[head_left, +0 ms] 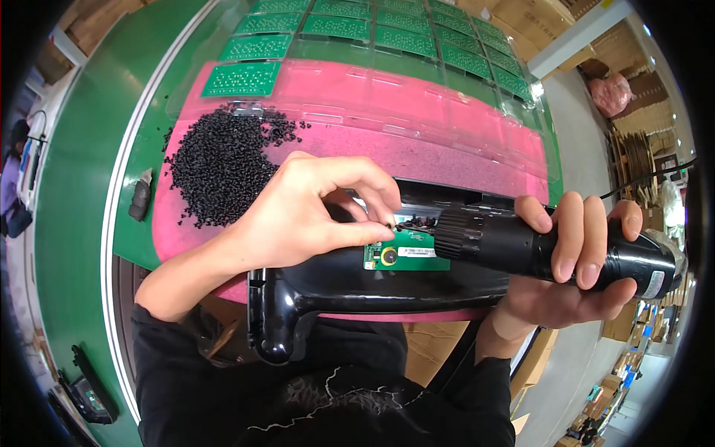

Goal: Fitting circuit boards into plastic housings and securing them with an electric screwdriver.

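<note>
My right hand (pixel 573 257) is wrapped round a black electric screwdriver (pixel 499 238), held level with its ribbed collar pointing left. That collar hangs over the right part of a green circuit board (pixel 406 257). The board lies in a long black plastic housing (pixel 357 289) in front of me. My left hand (pixel 298 201) reaches in over the housing, thumb and forefinger pinched together at the board's upper left. Whatever is between those fingertips is small, dark and mostly hidden. Some dark bits by the collar are too small to tell apart.
A heap of small black screws (pixel 216 167) lies on the pink mat (pixel 350 145), left of the housing. Beyond it, clear trays hold rows of green circuit boards (pixel 242 79). A small dark object (pixel 140 197) lies at the mat's left. Cardboard boxes (pixel 529 361) stand at lower right.
</note>
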A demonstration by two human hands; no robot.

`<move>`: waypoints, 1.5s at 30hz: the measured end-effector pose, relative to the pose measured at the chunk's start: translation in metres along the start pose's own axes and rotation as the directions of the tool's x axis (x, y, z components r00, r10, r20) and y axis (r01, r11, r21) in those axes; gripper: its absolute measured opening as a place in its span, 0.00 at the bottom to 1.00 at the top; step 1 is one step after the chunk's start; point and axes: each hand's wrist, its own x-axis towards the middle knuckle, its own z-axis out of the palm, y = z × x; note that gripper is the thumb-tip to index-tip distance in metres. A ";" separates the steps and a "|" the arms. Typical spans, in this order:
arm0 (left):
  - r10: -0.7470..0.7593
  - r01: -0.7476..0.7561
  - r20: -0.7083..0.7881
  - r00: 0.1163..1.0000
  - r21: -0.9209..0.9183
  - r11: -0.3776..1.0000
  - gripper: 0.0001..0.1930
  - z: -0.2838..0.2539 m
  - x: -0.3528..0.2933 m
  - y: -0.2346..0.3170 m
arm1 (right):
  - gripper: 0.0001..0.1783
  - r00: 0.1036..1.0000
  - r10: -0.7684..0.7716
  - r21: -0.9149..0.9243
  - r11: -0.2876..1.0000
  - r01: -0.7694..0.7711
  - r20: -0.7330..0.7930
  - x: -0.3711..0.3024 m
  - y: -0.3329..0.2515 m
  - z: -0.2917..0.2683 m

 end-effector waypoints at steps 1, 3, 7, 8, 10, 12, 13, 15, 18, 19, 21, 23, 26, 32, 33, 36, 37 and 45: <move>0.053 -0.053 -0.005 0.999 -0.014 0.999 0.11 0.000 0.000 0.000 | 0.20 1.000 0.016 0.000 1.000 -0.016 0.005 -0.001 0.001 0.000; 0.125 -0.125 -0.002 0.992 -0.017 0.992 0.14 0.000 -0.001 -0.002 | 0.20 1.000 0.012 -0.003 1.000 -0.012 0.014 -0.001 0.005 0.001; 0.170 -0.171 0.021 0.985 0.116 0.978 0.12 -0.001 -0.002 -0.001 | 0.20 0.998 0.021 -0.020 1.000 -0.019 0.063 0.000 0.004 -0.002; 0.228 -0.229 0.024 0.973 0.160 0.960 0.11 0.001 -0.001 -0.002 | 0.20 0.996 0.032 -0.031 0.999 -0.029 0.083 0.000 0.003 -0.002; 0.285 -0.285 0.031 0.958 0.203 0.937 0.11 0.002 -0.001 -0.003 | 0.20 0.997 0.032 -0.041 0.999 -0.029 0.073 -0.001 0.005 -0.001; 0.365 -0.349 0.013 0.931 0.324 0.879 0.13 0.003 -0.001 -0.004 | 0.20 0.998 0.032 -0.049 0.998 -0.029 0.062 -0.002 0.008 -0.001; 0.364 -0.349 0.016 0.931 0.322 0.880 0.13 0.004 0.000 -0.002 | 0.20 0.998 0.035 -0.050 0.998 -0.032 0.055 -0.003 0.009 0.000; 0.358 -0.350 0.052 0.932 0.378 0.857 0.14 0.007 0.001 0.003 | 0.21 0.997 0.050 -0.044 0.998 -0.048 0.057 -0.004 0.011 -0.001; 0.397 -0.401 0.111 0.911 0.454 0.795 0.15 0.006 -0.001 -0.008 | 0.21 0.995 0.077 -0.110 0.991 -0.070 0.062 -0.008 0.018 -0.001; 0.392 -0.393 0.108 0.914 0.482 0.783 0.13 0.006 -0.002 -0.009 | 0.20 0.992 0.090 -0.129 0.989 -0.078 0.092 -0.007 0.019 -0.003; 0.402 -0.407 0.139 0.905 0.560 0.722 0.12 0.005 -0.003 -0.006 | 0.20 0.993 0.082 -0.127 0.989 -0.070 0.086 -0.007 0.020 -0.002; 0.442 -0.427 0.154 0.884 0.653 0.626 0.11 0.008 -0.001 -0.002 | 0.20 0.992 0.052 -0.110 0.993 -0.039 0.114 -0.007 0.019 -0.004; 0.515 -0.462 0.128 0.848 0.655 0.598 0.11 0.009 0.000 -0.002 | 0.20 0.992 0.006 -0.128 0.992 0.010 0.128 -0.005 0.012 -0.002; 0.380 -0.311 -0.016 0.925 0.546 0.778 0.09 0.008 0.000 -0.003 | 0.20 0.994 -0.043 -0.347 0.935 0.076 0.101 -0.003 -0.012 -0.016; 0.292 -0.250 -0.008 0.956 0.494 0.833 0.08 0.009 -0.002 -0.003 | 0.20 0.995 -0.009 -0.388 0.921 0.049 0.103 -0.001 -0.013 -0.019; 0.225 -0.217 0.034 0.974 0.439 0.872 0.07 0.007 -0.004 -0.005 | 0.21 1.000 0.013 -0.468 0.884 0.000 0.026 -0.001 -0.009 -0.024; 0.223 -0.216 0.035 0.974 0.436 0.874 0.07 0.007 -0.004 -0.005 | 0.20 1.000 0.020 -0.486 0.874 -0.022 -0.010 -0.001 -0.007 -0.023; 0.177 -0.213 0.123 0.977 0.439 0.873 0.06 0.006 -0.003 -0.005 | 0.18 0.994 0.029 -0.602 0.794 -0.088 -0.107 0.001 0.004 -0.024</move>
